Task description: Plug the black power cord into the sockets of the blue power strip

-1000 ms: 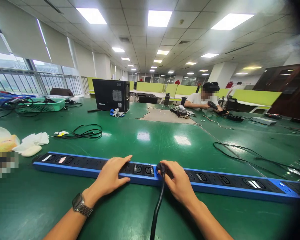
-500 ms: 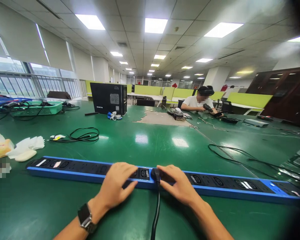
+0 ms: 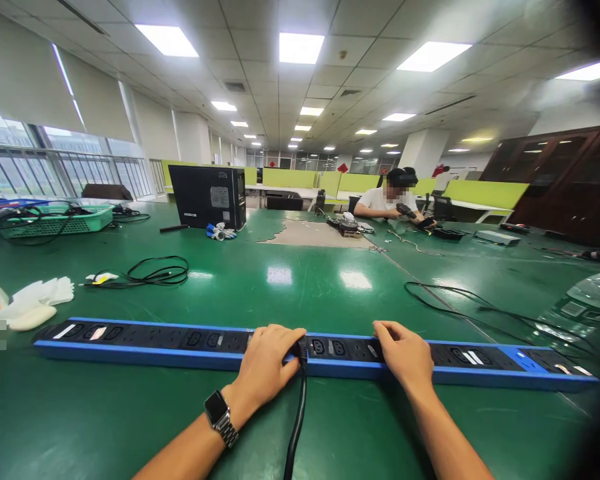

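Observation:
A long blue-edged power strip (image 3: pixel 145 355) with black sockets lies across the green table in front of me. My left hand (image 3: pixel 267 363), wearing a watch, is closed on a black power plug (image 3: pixel 303 348) near the strip's middle. The plug stands over a socket, but how far in it sits is hidden. Its thick black cord (image 3: pixel 297 427) runs down towards me. Further right, my right hand (image 3: pixel 407 353) lies over the strip, with its fingers curled at the far edge and most fingertips hidden. Two uncovered sockets (image 3: pixel 329 347) lie between my hands.
Coiled black cables (image 3: pixel 155 272) lie beyond the strip, with another cable (image 3: pixel 445 290) to the right. A clear plastic bottle (image 3: pixel 577 310) stands at right. At the back are a black computer case (image 3: pixel 207 197), a green basket (image 3: pixel 60 223) and a person (image 3: pixel 395 200) at work.
My left hand has come across to the plug and closed on it. My right hand has left the plug and moved right along the strip. The view has shifted slightly.

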`<action>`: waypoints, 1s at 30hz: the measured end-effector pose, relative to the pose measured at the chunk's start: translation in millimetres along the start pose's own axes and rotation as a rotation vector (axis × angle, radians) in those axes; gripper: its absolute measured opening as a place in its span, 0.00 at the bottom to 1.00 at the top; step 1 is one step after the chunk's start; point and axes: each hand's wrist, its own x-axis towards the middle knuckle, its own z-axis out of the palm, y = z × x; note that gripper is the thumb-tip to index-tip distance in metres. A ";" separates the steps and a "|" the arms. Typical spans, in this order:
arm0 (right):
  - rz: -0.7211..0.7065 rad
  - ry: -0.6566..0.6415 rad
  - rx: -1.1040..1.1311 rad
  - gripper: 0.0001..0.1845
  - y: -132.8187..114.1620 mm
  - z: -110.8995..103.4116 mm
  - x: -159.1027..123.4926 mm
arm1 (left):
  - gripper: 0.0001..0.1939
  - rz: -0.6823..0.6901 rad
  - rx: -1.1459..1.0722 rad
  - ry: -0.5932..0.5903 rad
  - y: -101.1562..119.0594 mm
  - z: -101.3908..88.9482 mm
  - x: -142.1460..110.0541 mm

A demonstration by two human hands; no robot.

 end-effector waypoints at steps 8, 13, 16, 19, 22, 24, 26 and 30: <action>0.040 0.092 -0.134 0.20 -11.1 2.4 -9.6 | 0.15 0.024 -0.079 0.081 52.5 32.2 27.2; -0.021 0.115 -0.122 0.18 -7.1 5.4 -11.4 | 0.13 -0.087 0.127 -0.079 82.7 65.0 55.0; -0.074 0.114 -0.080 0.19 1.7 5.9 -9.2 | 0.14 -0.096 0.147 -0.096 86.1 70.2 63.2; -0.171 0.091 0.019 0.20 10.8 5.0 -6.5 | 0.13 -0.105 0.155 -0.117 84.0 65.9 61.5; -0.220 0.092 0.109 0.21 15.2 4.1 -5.4 | 0.11 -0.116 0.180 -0.114 83.4 59.9 56.8; -0.204 0.101 0.110 0.21 15.5 3.9 -5.8 | 0.11 -0.094 0.183 -0.103 85.1 58.1 56.5; -0.200 0.092 0.107 0.21 15.3 3.7 -6.9 | 0.12 -0.096 0.181 -0.092 86.6 57.6 58.6; -0.211 0.071 0.131 0.21 16.0 3.0 -8.6 | 0.13 -0.172 0.155 -0.070 81.0 57.3 61.8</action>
